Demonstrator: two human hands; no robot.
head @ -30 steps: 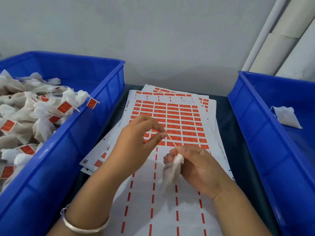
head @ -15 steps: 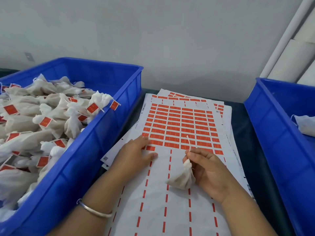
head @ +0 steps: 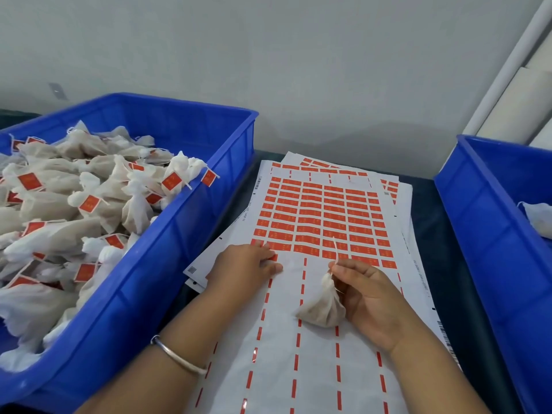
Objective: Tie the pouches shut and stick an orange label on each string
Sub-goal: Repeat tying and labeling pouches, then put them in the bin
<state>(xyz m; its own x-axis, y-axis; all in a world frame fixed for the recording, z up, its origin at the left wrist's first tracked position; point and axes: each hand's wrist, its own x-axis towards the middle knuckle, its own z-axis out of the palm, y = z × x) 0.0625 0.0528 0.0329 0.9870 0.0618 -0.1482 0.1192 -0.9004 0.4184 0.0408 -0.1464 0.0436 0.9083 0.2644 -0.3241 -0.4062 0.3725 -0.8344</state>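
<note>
A small white pouch (head: pixel 324 309) with brownish filling rests on the label sheet (head: pixel 298 348). My right hand (head: pixel 367 297) pinches its tied neck, and the thin white string (head: pixel 336 249) sticks up from my fingers. My left hand (head: pixel 245 268) lies on the sheet with its fingertips on the orange labels (head: pixel 319 219) at the left end of the lowest full row. Whether a label is lifted I cannot tell.
A blue bin (head: pixel 167 264) on the left is piled with tied pouches carrying orange labels. Another blue bin (head: pixel 484 234) on the right holds an untagged white pouch (head: pixel 539 219). More label sheets lie under the top one on the dark table.
My left hand let go of the string and dropped onto the sheet at the orange labels. My right hand lowered the pouch onto the sheet. The view swung left.
</note>
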